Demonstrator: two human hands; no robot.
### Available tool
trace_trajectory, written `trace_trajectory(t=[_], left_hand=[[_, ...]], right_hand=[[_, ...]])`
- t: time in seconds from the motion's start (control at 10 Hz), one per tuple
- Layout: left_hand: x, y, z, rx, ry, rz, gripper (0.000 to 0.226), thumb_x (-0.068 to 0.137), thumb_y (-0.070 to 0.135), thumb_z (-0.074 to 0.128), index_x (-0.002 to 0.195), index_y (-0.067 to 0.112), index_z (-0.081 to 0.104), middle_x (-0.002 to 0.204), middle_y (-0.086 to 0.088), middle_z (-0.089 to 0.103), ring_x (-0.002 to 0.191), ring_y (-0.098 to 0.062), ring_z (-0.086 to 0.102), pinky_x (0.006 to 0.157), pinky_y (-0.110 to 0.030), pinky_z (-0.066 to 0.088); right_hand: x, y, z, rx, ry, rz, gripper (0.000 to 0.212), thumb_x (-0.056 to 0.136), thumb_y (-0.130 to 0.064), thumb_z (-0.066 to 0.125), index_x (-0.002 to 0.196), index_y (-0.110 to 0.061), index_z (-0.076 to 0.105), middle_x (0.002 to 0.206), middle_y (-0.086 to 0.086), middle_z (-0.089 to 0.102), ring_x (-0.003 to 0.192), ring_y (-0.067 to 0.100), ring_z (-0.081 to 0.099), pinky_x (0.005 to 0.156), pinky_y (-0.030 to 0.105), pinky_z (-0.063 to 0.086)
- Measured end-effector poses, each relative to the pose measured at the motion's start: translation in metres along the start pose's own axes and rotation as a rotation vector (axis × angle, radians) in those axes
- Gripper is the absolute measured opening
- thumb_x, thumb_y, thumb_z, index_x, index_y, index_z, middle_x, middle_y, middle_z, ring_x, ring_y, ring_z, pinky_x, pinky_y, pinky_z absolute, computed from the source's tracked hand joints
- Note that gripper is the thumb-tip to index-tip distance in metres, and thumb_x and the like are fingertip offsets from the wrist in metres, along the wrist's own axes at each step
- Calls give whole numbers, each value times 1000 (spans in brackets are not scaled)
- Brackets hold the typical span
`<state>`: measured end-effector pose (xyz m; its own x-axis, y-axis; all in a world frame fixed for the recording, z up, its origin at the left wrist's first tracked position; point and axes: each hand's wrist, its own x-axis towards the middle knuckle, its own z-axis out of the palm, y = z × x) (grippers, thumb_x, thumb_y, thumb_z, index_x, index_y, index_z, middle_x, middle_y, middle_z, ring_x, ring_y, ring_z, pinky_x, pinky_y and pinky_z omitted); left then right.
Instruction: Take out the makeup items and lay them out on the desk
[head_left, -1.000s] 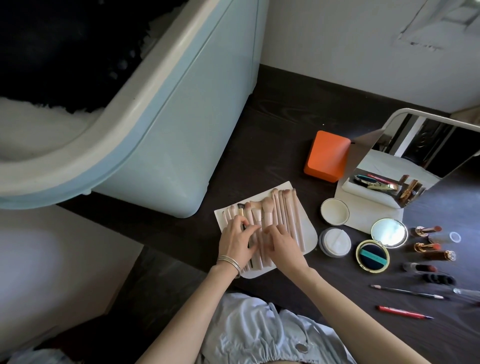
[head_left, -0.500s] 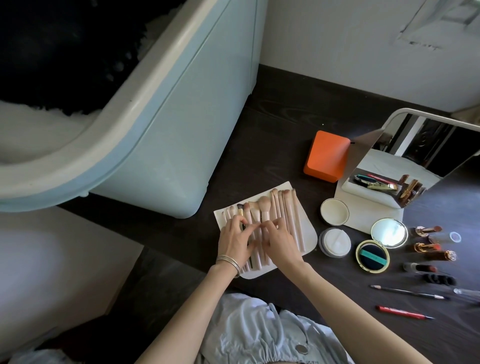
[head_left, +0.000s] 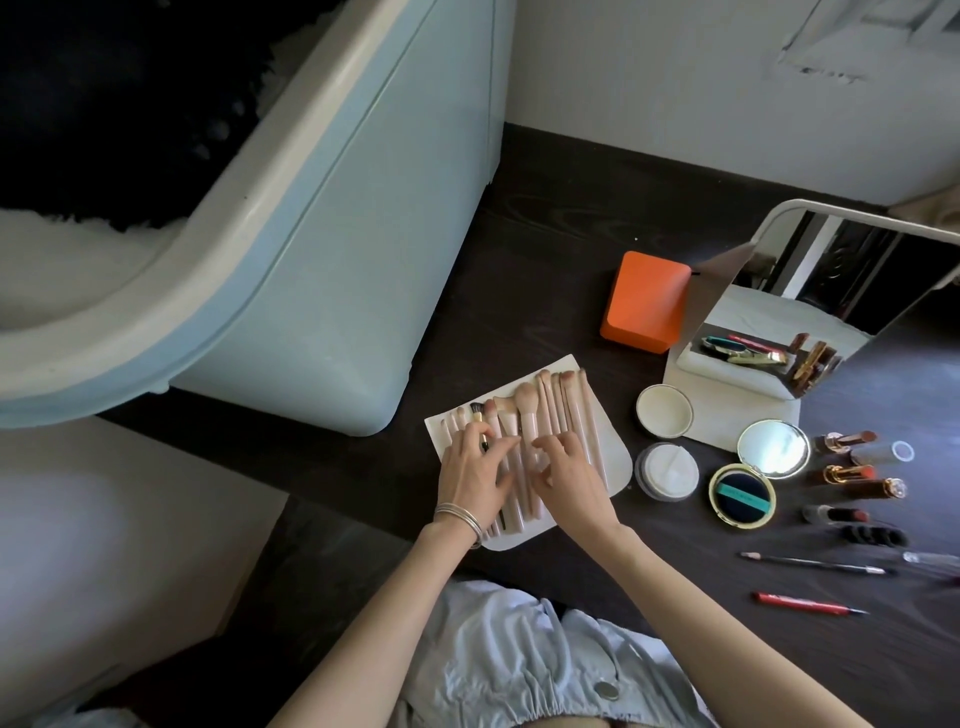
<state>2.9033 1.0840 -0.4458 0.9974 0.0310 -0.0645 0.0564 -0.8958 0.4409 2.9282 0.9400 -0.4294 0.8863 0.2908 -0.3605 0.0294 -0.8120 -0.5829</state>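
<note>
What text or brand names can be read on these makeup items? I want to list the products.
None can be read.
Compact: its teal band bears faint marks, too blurred to read.
Red pencil: any print too small to tell.
Orange box: no text visible.
Lipsticks: no legible labels.

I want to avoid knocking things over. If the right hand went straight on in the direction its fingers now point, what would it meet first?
The right hand points up and left across the brush pouch, so it would probably first meet the big pink brush lying just ahead of its fingertips. Height above the brushes is unclear.
</note>
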Motion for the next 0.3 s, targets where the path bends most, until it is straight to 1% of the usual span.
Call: trace_trajectory(t=[0.1, 0.2, 0.3], left_hand=[[5, 5, -5, -63, 4, -135, 33, 77, 23, 72, 109, 24, 66, 110, -3, 54, 96, -18, 56, 80, -33, 52], [8, 13, -15, -234, 23, -258, 32, 82, 24, 68, 114, 21, 66, 113, -4, 53, 100, -16, 55, 83, -18, 42], [13, 25, -29, -408, 8, -267, 32, 86, 23, 64, 117, 18, 64, 114, -3, 52, 103, -15, 53, 84, -16, 36]], right_hand=[[1, 3, -3, 58, 13, 8, 38, 91, -18, 57, 129, -18, 49, 130, 2, 44, 100, 14, 58, 82, 25, 51], [-5, 0, -17, 126, 42, 28, 40, 89, -23, 62, 127, -19, 50, 127, 0, 44, 96, 7, 53, 84, 26, 51], [-10, -2, -33, 284, 112, 53, 40, 88, -23, 63, 126, -16, 52, 119, -1, 48, 96, 8, 52, 88, 27, 50]])
